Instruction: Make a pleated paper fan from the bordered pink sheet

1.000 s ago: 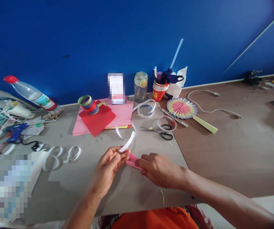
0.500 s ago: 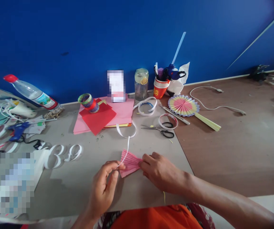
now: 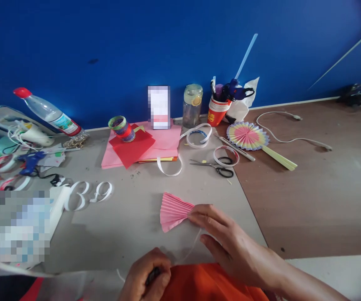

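Note:
A pink accordion-pleated paper (image 3: 174,212) lies fanned out on the grey tabletop, wide end to the left. My right hand (image 3: 227,238) presses its narrow end with the fingertips, which hide that end; the thumb stands apart below. Low at the table's front edge, my left hand (image 3: 150,274) is closed, with something dark showing between thumb and forefinger. A thin white strip (image 3: 193,246), blurred, runs from under my right hand towards my left fist, and a short white bit shows on the fist's far side.
Scissors (image 3: 216,167), a tape roll (image 3: 217,156) and a white ribbon loop (image 3: 170,172) lie beyond the pleated paper. Further back are pink sheets (image 3: 161,142), a jar (image 3: 193,108), a red cup of tools (image 3: 215,113) and a finished paper fan (image 3: 247,136).
My left hand has left the pleated paper and moved down towards me, taking the thin white strip along. My right hand's fingers have straightened, still on the narrow end.

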Demonstrator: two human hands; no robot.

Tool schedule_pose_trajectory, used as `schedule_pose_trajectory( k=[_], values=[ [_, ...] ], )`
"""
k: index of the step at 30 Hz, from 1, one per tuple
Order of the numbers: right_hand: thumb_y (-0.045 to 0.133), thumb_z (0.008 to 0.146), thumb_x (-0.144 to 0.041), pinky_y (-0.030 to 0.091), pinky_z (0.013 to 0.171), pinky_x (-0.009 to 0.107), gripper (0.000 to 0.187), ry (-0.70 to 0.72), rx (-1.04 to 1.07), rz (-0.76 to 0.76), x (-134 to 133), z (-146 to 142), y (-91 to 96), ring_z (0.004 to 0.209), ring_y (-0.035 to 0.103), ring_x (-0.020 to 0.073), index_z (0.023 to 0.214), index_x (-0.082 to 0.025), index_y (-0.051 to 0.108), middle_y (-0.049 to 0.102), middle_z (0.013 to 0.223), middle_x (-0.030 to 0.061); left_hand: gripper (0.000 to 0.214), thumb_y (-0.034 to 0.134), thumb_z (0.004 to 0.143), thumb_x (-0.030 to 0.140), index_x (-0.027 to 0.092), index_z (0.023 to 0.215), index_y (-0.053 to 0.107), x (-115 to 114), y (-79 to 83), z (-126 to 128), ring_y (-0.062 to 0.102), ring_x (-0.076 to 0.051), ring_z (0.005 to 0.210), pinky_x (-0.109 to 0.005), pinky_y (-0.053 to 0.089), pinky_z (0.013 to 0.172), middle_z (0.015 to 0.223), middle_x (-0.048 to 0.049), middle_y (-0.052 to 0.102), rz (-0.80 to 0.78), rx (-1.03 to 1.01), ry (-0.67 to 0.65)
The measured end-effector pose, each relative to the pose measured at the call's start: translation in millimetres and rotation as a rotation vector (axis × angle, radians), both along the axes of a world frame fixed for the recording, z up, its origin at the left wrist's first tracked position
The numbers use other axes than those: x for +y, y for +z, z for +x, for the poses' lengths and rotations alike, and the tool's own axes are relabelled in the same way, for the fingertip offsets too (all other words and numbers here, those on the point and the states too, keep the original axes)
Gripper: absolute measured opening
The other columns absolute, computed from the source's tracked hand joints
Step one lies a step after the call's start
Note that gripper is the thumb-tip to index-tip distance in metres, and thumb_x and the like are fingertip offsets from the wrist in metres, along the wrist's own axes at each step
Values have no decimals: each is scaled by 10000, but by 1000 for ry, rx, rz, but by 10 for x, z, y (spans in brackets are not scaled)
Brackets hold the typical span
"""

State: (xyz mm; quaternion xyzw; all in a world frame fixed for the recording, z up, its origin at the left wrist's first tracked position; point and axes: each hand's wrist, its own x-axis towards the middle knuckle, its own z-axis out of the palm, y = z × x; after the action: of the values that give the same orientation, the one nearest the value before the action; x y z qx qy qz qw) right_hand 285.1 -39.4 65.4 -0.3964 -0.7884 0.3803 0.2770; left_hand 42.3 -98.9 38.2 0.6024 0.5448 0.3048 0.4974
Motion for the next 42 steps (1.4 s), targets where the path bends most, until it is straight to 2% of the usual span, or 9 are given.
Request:
schedule_pose_trajectory(
  k=[7,11,14,19,24,28,32,38,42],
  values=[
    [473,818,-39,447,819,367,378,-28,-135,7,10,-71,-110,920,514,212,1134,-218,581,601,994,78,285,530,867,466,209,779,618,58,-39,-7,523,-130,627,-199,432,578,694,-14,581,-94,62,97],
    [480,833,-69,428,804,390,267,-66,-242,56,68,-97,-190,912,490,231,1002,-207,634,580,976,95,267,525,870,445,217,764,616,101,-49,8,531,-133,621,-204,440,595,677,-6,593,-106,96,92],
    [511,845,-110,417,816,402,259,-88,-274,97,118,-81,-243,946,477,248,1065,-200,612,568,1037,111,227,523,878,400,214,782,612,227,-55,-50,539,-132,619,-202,442,595,680,-3,602,-75,141,36],
    [625,816,-222,390,853,431,521,-91,-387,154,136,-25,-307,1018,469,287,1300,-139,450,557,1156,150,162,501,904,329,207,853,594,620,-36,-239,558,-126,680,-195,449,632,742,-3,600,-2,164,-143],
    [495,898,-150,380,740,337,180,-43,-508,83,251,-66,-400,797,536,197,1052,-163,588,619,899,66,167,500,907,324,182,873,581,1088,10,-255,545,-122,700,-207,457,651,751,-9,569,47,43,-248],
    [483,922,-177,357,720,312,121,-88,-537,162,560,-82,-477,765,557,177,926,-150,601,637,861,66,186,525,893,349,171,874,571,1463,77,-127,538,-113,653,-220,463,630,728,-1,556,4,-82,-298],
    [481,936,-217,343,723,309,143,-76,-574,239,888,-110,-510,785,563,180,932,-150,608,645,873,71,223,524,893,384,169,849,562,1731,105,-52,533,-104,628,-217,455,618,686,12,547,-23,-126,-306],
    [461,939,-205,336,718,300,208,-119,-603,288,1099,-181,-569,740,543,159,818,-142,619,623,834,71,234,533,882,390,165,832,577,1765,-5,-160,542,-105,618,-222,448,606,697,1,575,-59,-126,-263],
    [454,916,-183,334,714,312,186,-124,-590,279,1116,-199,-560,741,532,169,875,-143,631,613,846,71,221,525,891,386,171,871,568,1660,48,-170,549,-97,607,-215,438,588,737,-3,582,-183,-124,-384]
  ],
)
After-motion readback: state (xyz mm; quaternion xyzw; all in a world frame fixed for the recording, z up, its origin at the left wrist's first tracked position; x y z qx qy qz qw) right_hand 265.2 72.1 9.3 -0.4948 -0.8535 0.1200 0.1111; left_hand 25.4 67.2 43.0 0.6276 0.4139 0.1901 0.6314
